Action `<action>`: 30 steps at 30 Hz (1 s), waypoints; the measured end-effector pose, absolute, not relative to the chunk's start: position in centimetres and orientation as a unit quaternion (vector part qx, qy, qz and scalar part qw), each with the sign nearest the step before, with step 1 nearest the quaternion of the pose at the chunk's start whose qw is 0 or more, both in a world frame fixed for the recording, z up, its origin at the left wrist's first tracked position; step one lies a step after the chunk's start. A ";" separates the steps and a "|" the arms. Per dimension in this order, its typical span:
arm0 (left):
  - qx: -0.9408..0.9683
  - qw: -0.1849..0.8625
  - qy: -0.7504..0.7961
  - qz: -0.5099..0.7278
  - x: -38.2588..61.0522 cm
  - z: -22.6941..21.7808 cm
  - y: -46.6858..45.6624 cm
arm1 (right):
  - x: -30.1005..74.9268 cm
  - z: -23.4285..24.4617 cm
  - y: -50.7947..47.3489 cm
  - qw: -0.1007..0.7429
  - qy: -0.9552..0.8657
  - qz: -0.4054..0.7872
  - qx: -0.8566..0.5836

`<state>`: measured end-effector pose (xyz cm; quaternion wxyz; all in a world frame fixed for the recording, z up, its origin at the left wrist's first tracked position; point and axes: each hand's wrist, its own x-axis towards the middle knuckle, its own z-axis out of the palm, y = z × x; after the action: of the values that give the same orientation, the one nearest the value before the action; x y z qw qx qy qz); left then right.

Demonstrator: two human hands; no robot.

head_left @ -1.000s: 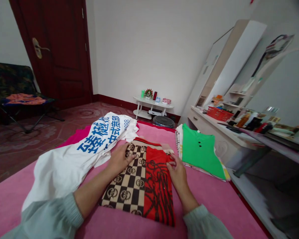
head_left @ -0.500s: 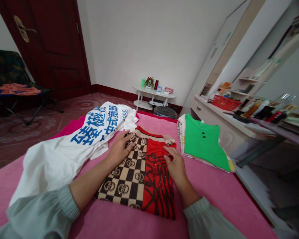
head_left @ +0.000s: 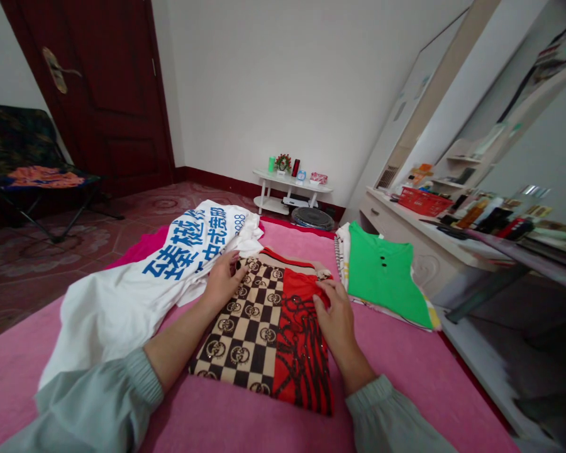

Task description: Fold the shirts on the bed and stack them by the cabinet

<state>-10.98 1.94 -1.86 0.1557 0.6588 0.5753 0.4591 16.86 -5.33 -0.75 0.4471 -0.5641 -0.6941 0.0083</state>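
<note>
A folded garment [head_left: 264, 333], half beige-and-black checks and half red with black lines, lies on the pink bed cover [head_left: 396, 371] in front of me. My left hand [head_left: 222, 281] pinches its far left corner, fingers curled on the cloth. My right hand [head_left: 334, 313] rests on the red half near the far right corner, fingers bent and gripping the edge. A white shirt with blue lettering [head_left: 136, 289] lies spread to the left, touching the garment's corner.
A stack of folded clothes topped by a green shirt [head_left: 382, 280] sits to the right. A dresser [head_left: 419, 251] crowded with bottles and a red basket stands beyond it. A small white table [head_left: 290, 189], a dark red door [head_left: 104, 94] and a folding chair [head_left: 23, 170] are farther off.
My left hand has lifted from lying flat on the checked cloth and now pinches its far corner. My right hand has barely shifted along the red edge.
</note>
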 end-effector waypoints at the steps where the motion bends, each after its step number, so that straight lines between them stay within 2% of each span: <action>1: 0.652 0.166 0.576 0.465 -11.1 -1.8 2.0 | 16.7 -0.5 -5.5 0.456 -0.700 0.005 -0.550; 3: 0.645 0.163 0.583 0.466 -11.2 -1.7 1.9 | 16.2 0.0 -6.0 0.449 -0.727 0.018 -0.518; 8: 0.635 0.100 0.645 0.414 -11.4 -0.7 0.5 | 15.3 0.4 -6.4 0.359 -0.779 0.065 -0.510; 15: 0.626 0.096 0.693 0.345 -11.4 0.7 -1.7 | 15.1 0.5 -6.8 0.354 -0.774 0.038 -0.524; 30: 0.668 0.207 0.662 0.270 -12.5 1.6 -10.4 | 15.1 -1.3 -8.9 0.316 -0.774 0.031 -0.548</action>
<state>-12.49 -10.44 1.56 0.2066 0.6684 0.6615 0.2700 15.11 -8.91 -1.29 0.3158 -0.5477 -0.7742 0.0309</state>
